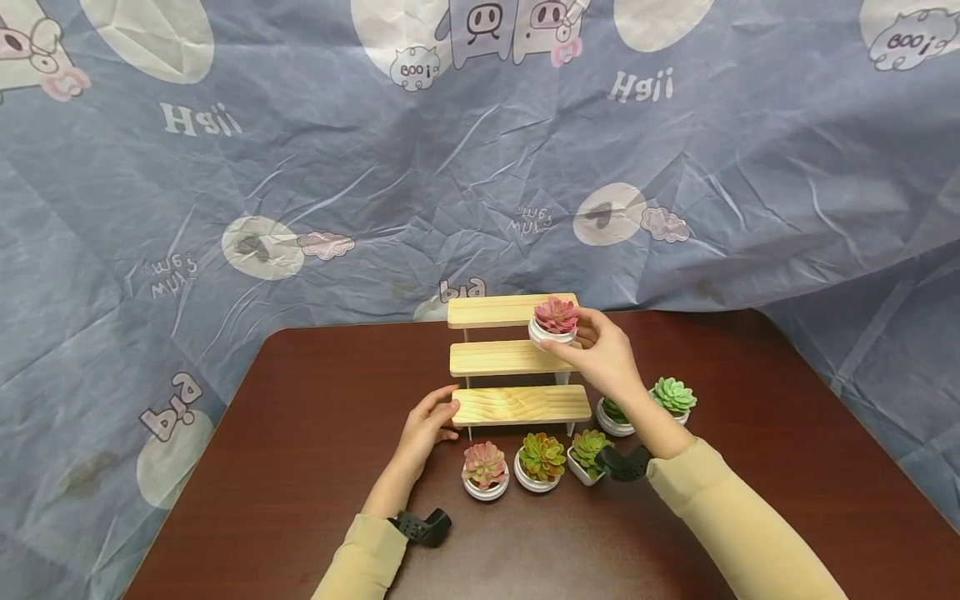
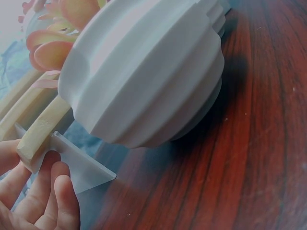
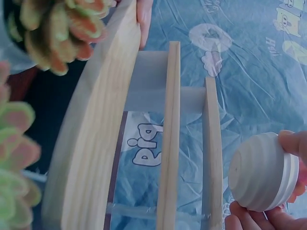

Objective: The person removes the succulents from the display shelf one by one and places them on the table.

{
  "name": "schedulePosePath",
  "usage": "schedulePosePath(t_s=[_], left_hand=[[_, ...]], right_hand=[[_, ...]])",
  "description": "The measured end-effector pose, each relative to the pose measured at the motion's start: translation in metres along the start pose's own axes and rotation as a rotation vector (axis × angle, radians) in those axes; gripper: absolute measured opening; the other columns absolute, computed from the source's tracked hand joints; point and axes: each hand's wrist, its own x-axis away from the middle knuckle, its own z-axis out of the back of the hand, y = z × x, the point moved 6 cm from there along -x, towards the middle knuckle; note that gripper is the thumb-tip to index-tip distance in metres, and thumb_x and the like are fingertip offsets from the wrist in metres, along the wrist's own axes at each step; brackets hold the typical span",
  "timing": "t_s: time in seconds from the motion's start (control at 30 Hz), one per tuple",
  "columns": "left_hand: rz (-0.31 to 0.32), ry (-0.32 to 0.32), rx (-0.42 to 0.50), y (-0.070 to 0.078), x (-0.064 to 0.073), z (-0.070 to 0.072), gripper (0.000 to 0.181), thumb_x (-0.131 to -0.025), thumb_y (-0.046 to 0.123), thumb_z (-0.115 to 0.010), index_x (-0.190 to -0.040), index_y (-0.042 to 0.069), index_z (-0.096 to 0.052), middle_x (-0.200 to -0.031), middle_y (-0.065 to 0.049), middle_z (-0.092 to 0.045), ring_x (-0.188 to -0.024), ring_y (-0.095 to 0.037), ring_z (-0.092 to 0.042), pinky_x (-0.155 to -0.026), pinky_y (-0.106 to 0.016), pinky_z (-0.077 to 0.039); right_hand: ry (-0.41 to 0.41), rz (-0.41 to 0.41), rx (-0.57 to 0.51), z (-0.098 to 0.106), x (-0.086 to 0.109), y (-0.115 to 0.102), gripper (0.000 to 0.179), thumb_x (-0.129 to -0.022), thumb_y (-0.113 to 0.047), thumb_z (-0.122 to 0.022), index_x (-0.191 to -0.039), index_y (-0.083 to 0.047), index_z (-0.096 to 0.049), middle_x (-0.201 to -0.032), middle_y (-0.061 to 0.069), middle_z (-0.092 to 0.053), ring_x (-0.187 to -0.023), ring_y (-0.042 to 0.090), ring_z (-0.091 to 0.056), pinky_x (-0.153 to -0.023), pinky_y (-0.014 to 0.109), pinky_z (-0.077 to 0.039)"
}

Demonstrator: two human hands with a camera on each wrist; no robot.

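A three-tier wooden shelf stand [image 1: 521,405] stands on the dark table. My left hand [image 1: 427,429] grips the left end of its lowest board, thumb above and fingers beneath, as the left wrist view also shows. My right hand [image 1: 606,354] holds a potted red succulent [image 1: 553,325] by its white ribbed pot, off the table at the upper boards' right side. In the right wrist view the pot [image 3: 261,172] is tilted and apart from the boards, pinched between thumb and fingers.
In front of the stand sit a pink succulent [image 1: 485,471], a green-orange succulent [image 1: 540,461] and a square-potted succulent [image 1: 587,455]. Right of the stand are a dark green succulent [image 1: 615,418], partly hidden, and a pale green one [image 1: 673,396]. A blue printed cloth [image 1: 375,183] hangs behind.
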Motion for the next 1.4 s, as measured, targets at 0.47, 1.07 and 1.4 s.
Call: schedulePosePath(t_s=[0.47,1.07,1.4], left_hand=[[-0.002,0.024,0.017,-0.028,-0.015,0.008,0.047,-0.095,0.022,-0.057,-0.137,0.002,-0.046,-0.097,-0.005,-0.061,-0.078,-0.016,-0.057,-0.065,-0.031,-0.053],[-0.004,0.022,0.014,-0.028,-0.015,0.008,0.049,-0.094,0.027,-0.059,-0.136,0.005,-0.048,-0.095,-0.006,-0.060,-0.077,-0.017,-0.058,-0.066,-0.031,-0.053],[-0.002,-0.001,-0.005,-0.003,-0.002,0.002,0.044,-0.097,0.016,-0.053,-0.137,-0.001,-0.044,-0.093,-0.004,-0.060,-0.079,-0.018,-0.057,-0.071,-0.039,-0.053]], right_hand=[[0.027,-0.016,0.047,0.025,0.019,0.013,0.068,-0.076,-0.027,-0.080,-0.129,0.001,-0.049,-0.117,0.020,-0.059,-0.105,0.028,-0.060,-0.087,0.036,-0.050],[0.063,-0.021,0.119,0.052,0.044,0.030,0.066,-0.078,-0.028,-0.079,-0.129,0.001,-0.048,-0.114,0.020,-0.061,-0.105,0.030,-0.059,-0.077,0.010,-0.046],[0.099,-0.032,0.201,0.067,0.060,0.037,0.064,-0.077,-0.029,-0.079,-0.127,-0.001,-0.051,-0.111,0.017,-0.063,-0.093,-0.002,-0.056,-0.077,0.008,-0.043]])
